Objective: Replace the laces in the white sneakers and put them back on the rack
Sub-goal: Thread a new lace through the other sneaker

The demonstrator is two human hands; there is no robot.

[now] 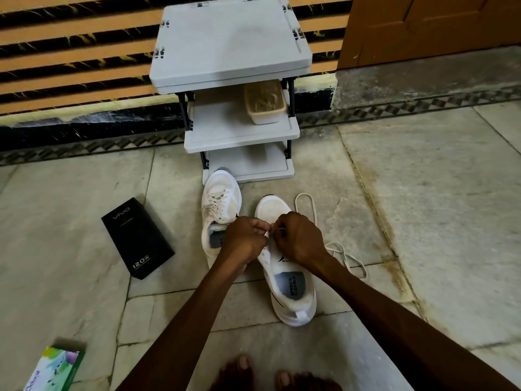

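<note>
Two white sneakers stand on the stone floor in front of a grey three-shelf rack. The left sneaker is laced. The right sneaker has its tongue area under my hands. My left hand pinches the sneaker's eyelet edge, fingers closed. My right hand pinches a cream lace end just beside it. The rest of that lace trails in loops on the floor to the right of the sneaker.
A black phone box lies left of the sneakers. A green and white carton sits at the bottom left. A plastic tub stands on the rack's middle shelf. My toes show at the bottom edge.
</note>
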